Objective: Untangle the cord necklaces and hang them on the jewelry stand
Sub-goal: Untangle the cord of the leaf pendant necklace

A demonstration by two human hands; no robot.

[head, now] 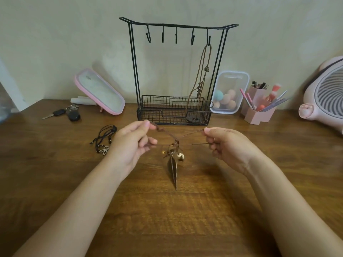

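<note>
Above the surface (167, 219), just in front of the stand (178, 25), both hands have the necklace (167, 133) up in the air. Left hand (132, 143) pinches the cord between thumb and fingers, and right hand (225, 145) pinches the far strands. Both grips are closed on it, with the cord stretched between them. The pendant (173, 169) and beads (181, 156) dangle below, tip close to the wood. A hung necklace (203, 71) is on the right-end hook (209, 38), and a black necklace (104, 138) lies bunched at the left.

Now the danger: pull those hands apart too hard and the snarl by the beads could cinch tighter. Let a grip slacken and the pendant drops. And on the way up, that swinging pendant might catch the basket (167, 98) wire or the hung necklace.
</note>
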